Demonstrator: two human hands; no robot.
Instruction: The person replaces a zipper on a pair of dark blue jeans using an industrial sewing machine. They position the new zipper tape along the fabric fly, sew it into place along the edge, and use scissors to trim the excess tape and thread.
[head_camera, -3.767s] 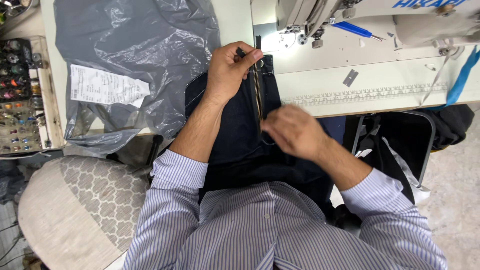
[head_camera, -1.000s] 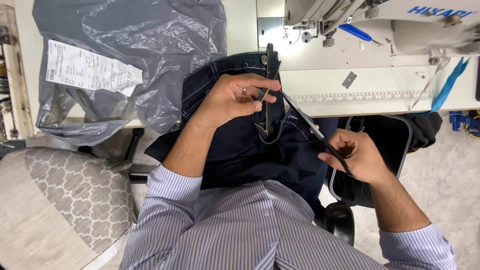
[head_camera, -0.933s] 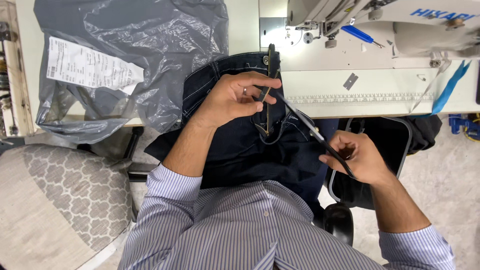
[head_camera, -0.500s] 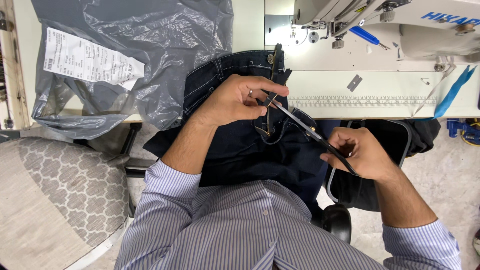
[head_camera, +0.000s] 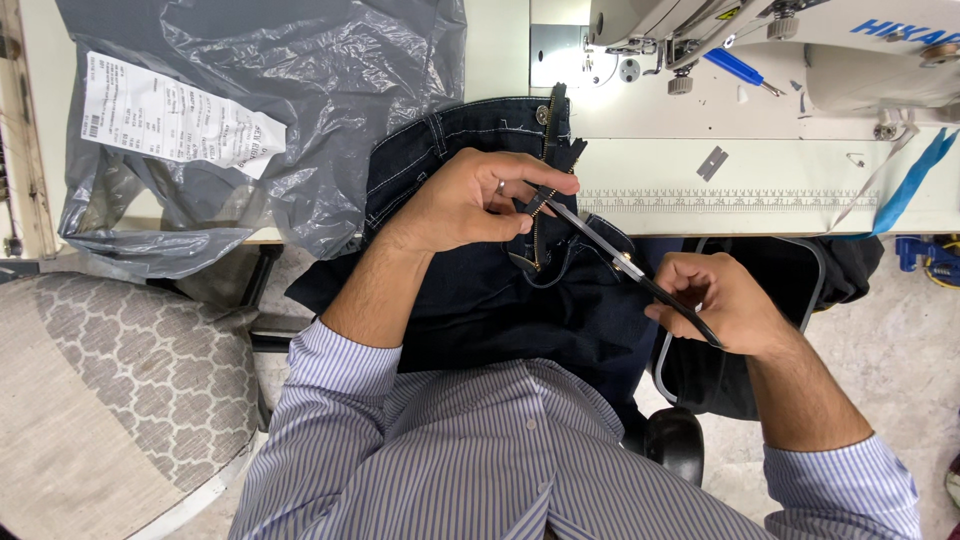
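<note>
Dark jeans (head_camera: 470, 300) hang off the surface (head_camera: 760, 200) edge into the lap. Left hand (head_camera: 470, 200) has its grip pinched on the zipper (head_camera: 545, 175), right hand (head_camera: 715, 300) wrapped around black scissors (head_camera: 625, 262), tips at the zipper. Grey plastic bag (head_camera: 300, 110) sits left, sewing machine (head_camera: 800, 40) behind.

A grey plastic bag (head_camera: 270, 110) lies beside a white sewing machine (head_camera: 800, 40).
</note>
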